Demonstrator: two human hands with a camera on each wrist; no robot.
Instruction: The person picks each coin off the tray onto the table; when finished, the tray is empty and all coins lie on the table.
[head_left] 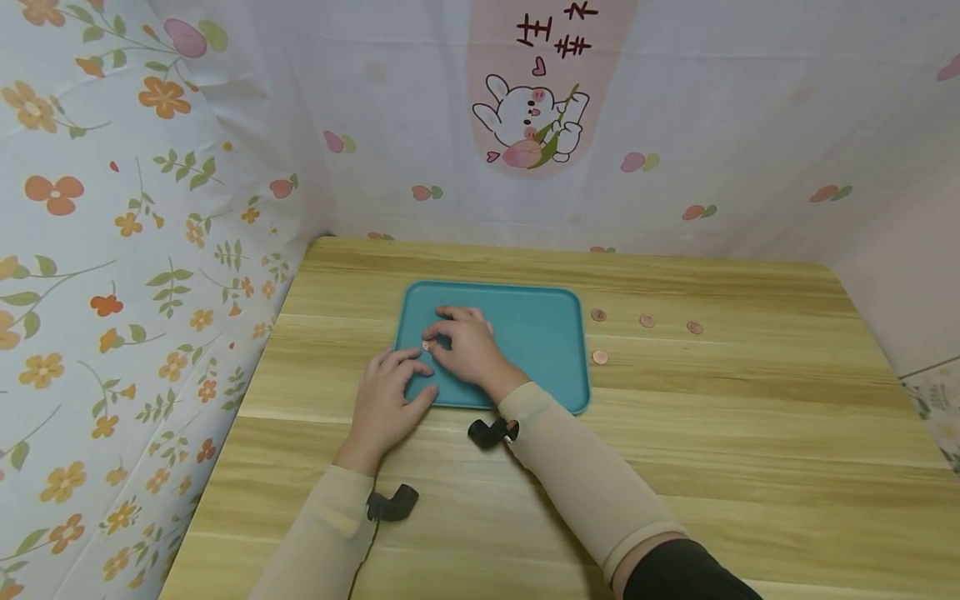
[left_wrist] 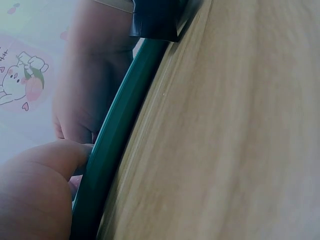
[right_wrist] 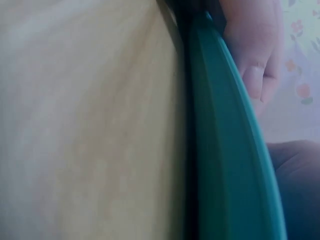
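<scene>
A shallow teal tray [head_left: 536,333] lies on the wooden table. Over its left part, my right hand [head_left: 468,346] pinches a small copper coin [head_left: 426,344] between thumb and index finger. My left hand [head_left: 386,400] lies across the tray's front left corner, with loosely bent fingers close to the coin. From the left wrist, the tray's side [left_wrist: 117,120] crosses the view, with the right hand [left_wrist: 85,95] beyond it. The right wrist view shows the left hand [right_wrist: 252,45] behind the tray wall [right_wrist: 235,135]; the coin is hidden there.
Several copper coins lie on the table right of the tray, among them one near its edge [head_left: 600,357] and one farthest right [head_left: 694,327]. A flowered cloth [head_left: 172,275] hangs at the left, and a printed curtain [head_left: 675,100] stands behind the table's back edge.
</scene>
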